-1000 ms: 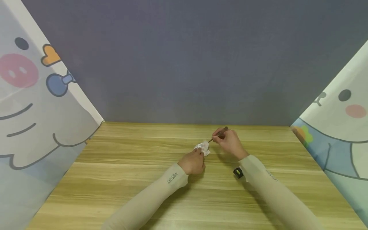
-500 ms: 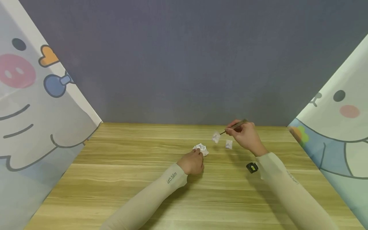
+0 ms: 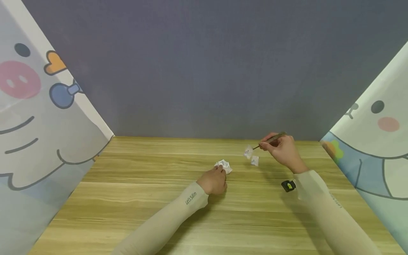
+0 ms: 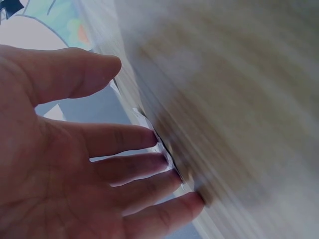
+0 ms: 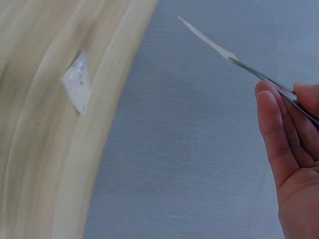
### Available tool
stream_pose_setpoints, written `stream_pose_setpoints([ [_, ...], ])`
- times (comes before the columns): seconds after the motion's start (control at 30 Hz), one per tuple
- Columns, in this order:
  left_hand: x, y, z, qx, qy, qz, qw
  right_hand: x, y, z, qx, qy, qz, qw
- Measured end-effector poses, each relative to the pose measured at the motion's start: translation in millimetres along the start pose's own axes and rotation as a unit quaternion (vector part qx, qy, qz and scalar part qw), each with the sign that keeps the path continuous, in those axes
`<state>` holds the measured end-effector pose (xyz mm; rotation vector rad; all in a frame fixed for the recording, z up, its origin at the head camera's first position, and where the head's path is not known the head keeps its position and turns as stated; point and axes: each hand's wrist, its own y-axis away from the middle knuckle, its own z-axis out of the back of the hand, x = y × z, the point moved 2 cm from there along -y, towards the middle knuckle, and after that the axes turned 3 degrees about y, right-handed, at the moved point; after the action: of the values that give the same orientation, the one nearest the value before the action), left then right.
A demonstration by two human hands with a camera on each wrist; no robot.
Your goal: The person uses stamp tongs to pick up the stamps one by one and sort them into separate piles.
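Observation:
My right hand (image 3: 283, 151) pinches a pair of metal tweezers (image 3: 275, 137). At their tips hangs a small white sachet (image 3: 248, 152) with faint print, held above the table; the right wrist view shows this sachet (image 5: 209, 41) nearly edge-on. A second, similar sachet (image 3: 254, 161) lies flat on the table just below it. Farther left, a small pile of white sachets (image 3: 224, 164) lies under the fingertips of my left hand (image 3: 213, 180). In the left wrist view the fingers (image 4: 124, 138) are straight and touch the pile's edge, with the thumb apart.
The wood-grain table (image 3: 153, 212) ends at a grey upright panel (image 3: 204, 78) behind the hands. Cartoon-printed sheets (image 3: 28, 141) stand on both sides. A black device (image 3: 288, 185) sits by the right wrist.
My right hand has moved right, away from the pile, carrying a sachet in the tweezers. The sachet lying on the table has come into view. My left hand has stayed on the pile.

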<state>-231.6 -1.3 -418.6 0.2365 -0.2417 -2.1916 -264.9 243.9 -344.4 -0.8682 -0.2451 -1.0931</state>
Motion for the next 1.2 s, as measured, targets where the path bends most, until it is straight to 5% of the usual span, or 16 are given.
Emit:
stream_pose_setpoints([
  [0.57,-1.0,1.0,-0.1,0.0,0.004,-0.001,1.0,-48,4,-25,0.06,0.032,-0.072,0.995],
  [1.2,2.2,-1.9,-1.0,-0.006,-0.009,-0.01,0.9999,-59,4,-37,0.002,0.061,-0.126,0.99],
])
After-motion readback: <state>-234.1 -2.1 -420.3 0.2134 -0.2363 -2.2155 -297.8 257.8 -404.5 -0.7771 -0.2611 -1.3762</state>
